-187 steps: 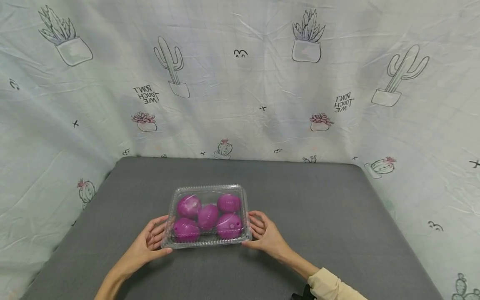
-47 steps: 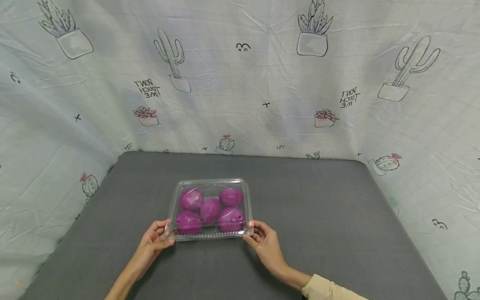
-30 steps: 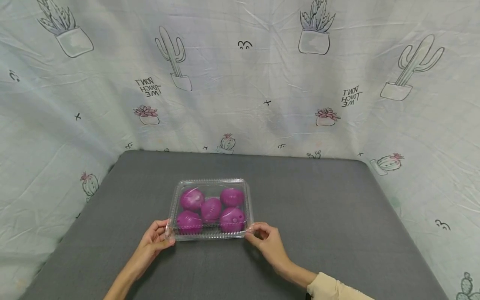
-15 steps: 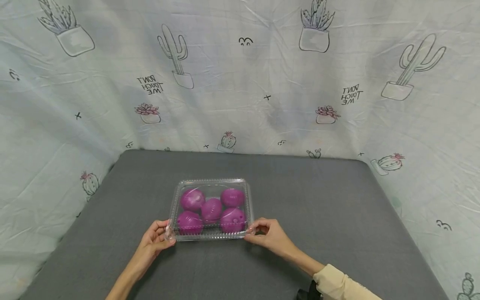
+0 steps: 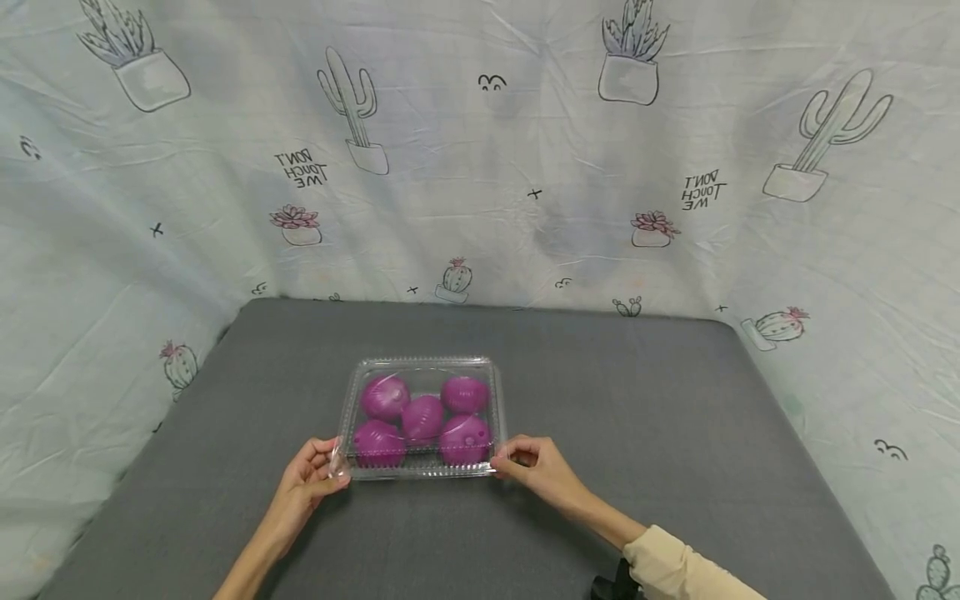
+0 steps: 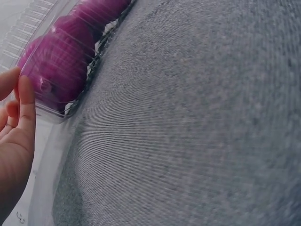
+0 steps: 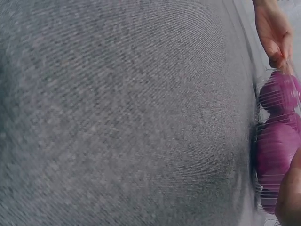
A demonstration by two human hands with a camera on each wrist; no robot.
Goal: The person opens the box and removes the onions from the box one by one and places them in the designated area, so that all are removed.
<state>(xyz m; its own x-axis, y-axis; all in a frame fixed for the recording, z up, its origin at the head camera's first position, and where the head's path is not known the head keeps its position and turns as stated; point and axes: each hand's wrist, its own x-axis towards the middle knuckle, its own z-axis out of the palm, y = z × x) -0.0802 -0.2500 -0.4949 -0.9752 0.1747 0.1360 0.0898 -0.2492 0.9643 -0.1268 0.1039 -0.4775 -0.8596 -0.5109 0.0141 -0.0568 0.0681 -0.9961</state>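
A clear plastic clamshell box (image 5: pixel 423 472) with a ridged rim sits on the grey-covered table, its lid down. Several glossy purple balls (image 5: pixel 422 418), onion-like in shape, lie inside; in the left wrist view one ball (image 6: pixel 59 66) shows a small nub. My left hand (image 5: pixel 296 492) pinches the box's front left corner between thumb and fingers. At the front right corner, my right hand (image 5: pixel 543 473) pinches the rim with thumb and forefinger. The right wrist view shows only part of that right hand (image 7: pixel 289 193) beside the box.
Grey fabric covers the table (image 5: pixel 615 400). A pale curtain (image 5: pixel 525 150) printed with cacti surrounds it at the back and sides. Near the bottom edge, a black object (image 5: pixel 617 583) shows by the right sleeve (image 5: pixel 678 567).
Earlier both hands held the box's sides, the right with fingers spread. Both now pinch the front corners. The right hand shifted its grip slightly; over the last second the box has barely moved.
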